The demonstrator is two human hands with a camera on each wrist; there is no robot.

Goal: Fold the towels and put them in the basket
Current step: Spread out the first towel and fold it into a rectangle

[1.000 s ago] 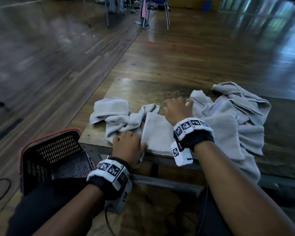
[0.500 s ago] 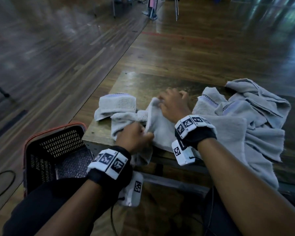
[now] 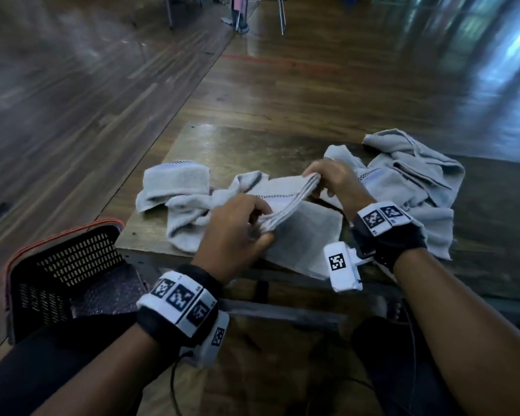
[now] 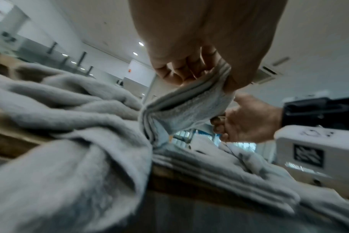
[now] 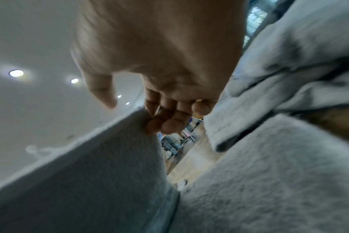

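Towel in mid-fold, lifted off the table by its stacked edge: I pinched the near end of that edge in my left hand and the far end in my right hand, both clenched on the cloth, with the layered hems stretched taut between them. The rest of the towel hung down onto the near part of the table, its lower corner drooping over the front edge.

From my left wrist, the fingers and thumb were seen closed over several thicknesses of terry; from my right wrist, the fingertips nipped the top corner of the same towel.

By my judgement it was light, soft and limp cloth with no stiffness of its own, so it would sag and slide apart unless every layer at the two corners was taken together; the hemmed edge offered the firmest hold.

Just to the left, touching the one I held, lay a second towel, crumpled with one end loosely rolled. To the right, behind my right hand, sat a rumpled heap of towels. The basket, dark mesh with an orange rim, stood below the table's left corner beside my knee; nothing folded showed inside the part that was visible. Beyond stretched a glossy wooden floor.
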